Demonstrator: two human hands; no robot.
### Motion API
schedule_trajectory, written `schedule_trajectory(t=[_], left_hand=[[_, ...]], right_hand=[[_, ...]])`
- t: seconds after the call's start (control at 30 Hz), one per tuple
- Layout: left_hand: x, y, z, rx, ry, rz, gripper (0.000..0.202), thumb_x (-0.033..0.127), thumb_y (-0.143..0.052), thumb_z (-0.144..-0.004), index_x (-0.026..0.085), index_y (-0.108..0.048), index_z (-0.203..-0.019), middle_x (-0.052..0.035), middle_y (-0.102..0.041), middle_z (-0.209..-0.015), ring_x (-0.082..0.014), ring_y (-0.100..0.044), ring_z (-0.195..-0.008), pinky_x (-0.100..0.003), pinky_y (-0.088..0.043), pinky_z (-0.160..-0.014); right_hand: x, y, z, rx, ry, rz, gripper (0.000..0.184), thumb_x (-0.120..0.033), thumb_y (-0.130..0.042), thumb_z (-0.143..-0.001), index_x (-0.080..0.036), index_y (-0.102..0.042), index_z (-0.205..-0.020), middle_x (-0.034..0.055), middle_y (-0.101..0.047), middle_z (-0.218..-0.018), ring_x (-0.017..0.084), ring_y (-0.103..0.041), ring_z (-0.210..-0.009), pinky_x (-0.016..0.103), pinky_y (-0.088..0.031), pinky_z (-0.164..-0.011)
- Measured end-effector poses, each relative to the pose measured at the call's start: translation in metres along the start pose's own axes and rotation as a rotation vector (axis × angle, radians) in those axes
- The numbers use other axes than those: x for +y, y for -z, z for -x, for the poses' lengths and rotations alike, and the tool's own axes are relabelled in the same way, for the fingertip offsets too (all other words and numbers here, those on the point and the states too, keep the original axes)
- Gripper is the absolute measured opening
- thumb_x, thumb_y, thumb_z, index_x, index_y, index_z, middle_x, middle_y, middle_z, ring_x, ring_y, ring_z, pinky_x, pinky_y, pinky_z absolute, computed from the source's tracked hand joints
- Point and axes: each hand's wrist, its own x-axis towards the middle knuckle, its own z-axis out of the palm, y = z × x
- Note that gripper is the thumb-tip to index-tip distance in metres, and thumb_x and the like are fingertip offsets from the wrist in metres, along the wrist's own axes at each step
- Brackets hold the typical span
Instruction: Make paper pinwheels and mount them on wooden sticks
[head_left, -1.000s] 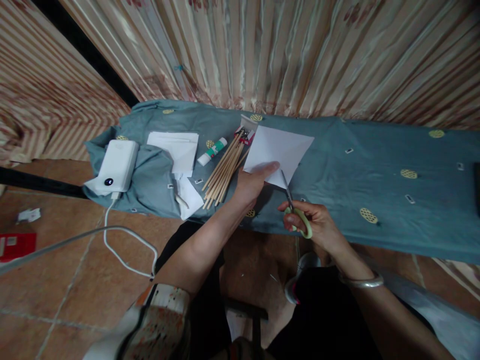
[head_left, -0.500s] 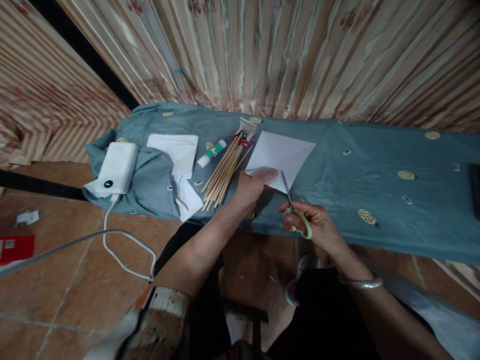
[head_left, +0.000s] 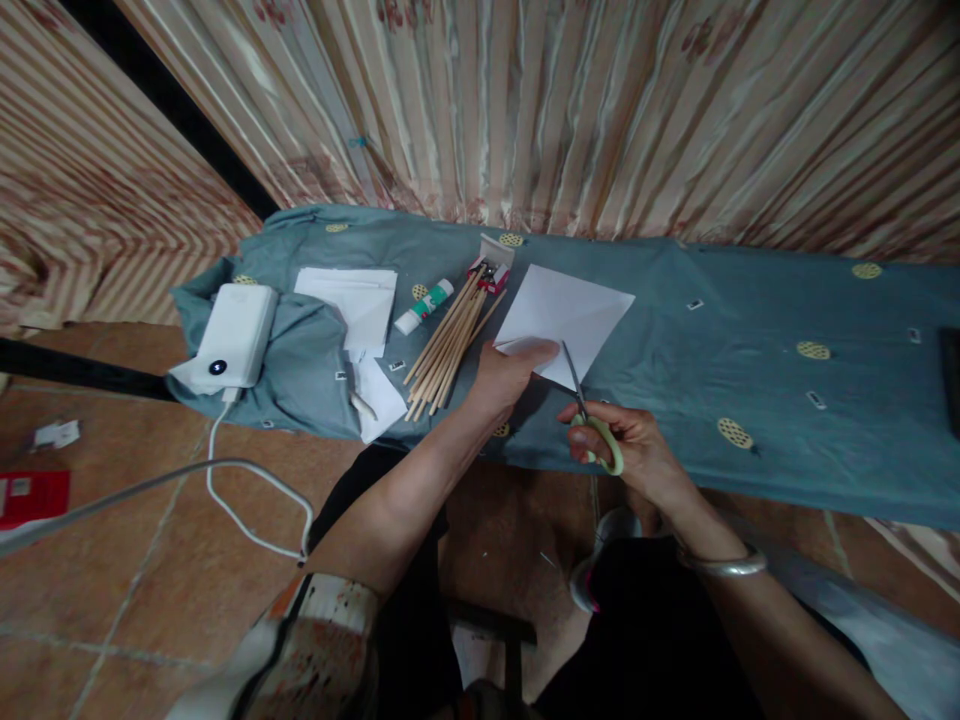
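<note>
My left hand (head_left: 510, 370) pinches the lower left edge of a white sheet of paper (head_left: 574, 310), thumb on top and the other fingers hidden beneath. In my right hand (head_left: 626, 440) is a pair of scissors (head_left: 606, 440) with pale green handles, fingers through the loops. Its blades lie over the paper's near edge, close to my left thumb; whether they are parted is hard to see. Left of the paper lies a bundle of thin wooden sticks (head_left: 448, 350), their far ends by a small open red and white box (head_left: 493, 272) with small metal pieces.
A green and white glue stick (head_left: 424, 306) lies beside the sticks. Farther left are stacked white papers (head_left: 360, 300), a smaller paper piece (head_left: 379, 400) and a white power bank (head_left: 236, 335) with a cable (head_left: 217, 480). A dark object (head_left: 951, 380) sits at the cloth's right edge.
The paper has shifted very slightly to the right with my left hand. The scissors stay at its near edge, almost unmoved.
</note>
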Motion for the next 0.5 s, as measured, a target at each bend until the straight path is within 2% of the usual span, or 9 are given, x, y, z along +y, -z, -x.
schedule_trajectory(t=[0.17,0.3,0.5], left_hand=[[0.0,-0.0014,0.0026,0.0,-0.001,-0.014,0.013,0.019,-0.076,-0.058,0.018,-0.066,-0.067,-0.0036,-0.07,-0.071,-0.0222,-0.066,-0.075,-0.034,-0.05,-0.073],[-0.0005,-0.0015,0.0032,0.016,-0.015,-0.015,0.014,0.021,-0.077,-0.057,0.019,-0.066,-0.066,-0.0038,-0.07,-0.071,-0.0219,-0.065,-0.074,-0.034,-0.05,-0.072],[-0.0009,-0.001,0.0041,-0.007,-0.032,-0.013,0.019,0.024,-0.078,-0.056,0.018,-0.067,-0.07,-0.0056,-0.072,-0.078,-0.0243,-0.067,-0.082,-0.036,-0.051,-0.077]], right_hand=[[-0.0007,0.0002,-0.0007,0.006,0.019,-0.002,0.042,-0.058,-0.079,-0.061,-0.02,-0.069,-0.076,-0.0038,-0.058,-0.051,0.01,-0.052,-0.045,0.023,-0.046,-0.044],[-0.0001,0.0007,-0.0015,0.005,0.03,0.009,0.041,-0.057,-0.079,-0.062,-0.02,-0.069,-0.076,-0.004,-0.057,-0.049,0.01,-0.052,-0.044,0.022,-0.046,-0.044],[-0.0005,0.0012,-0.0015,0.008,0.054,0.036,0.04,-0.058,-0.077,-0.064,-0.02,-0.07,-0.078,-0.0037,-0.057,-0.05,0.01,-0.052,-0.044,0.023,-0.046,-0.044]])
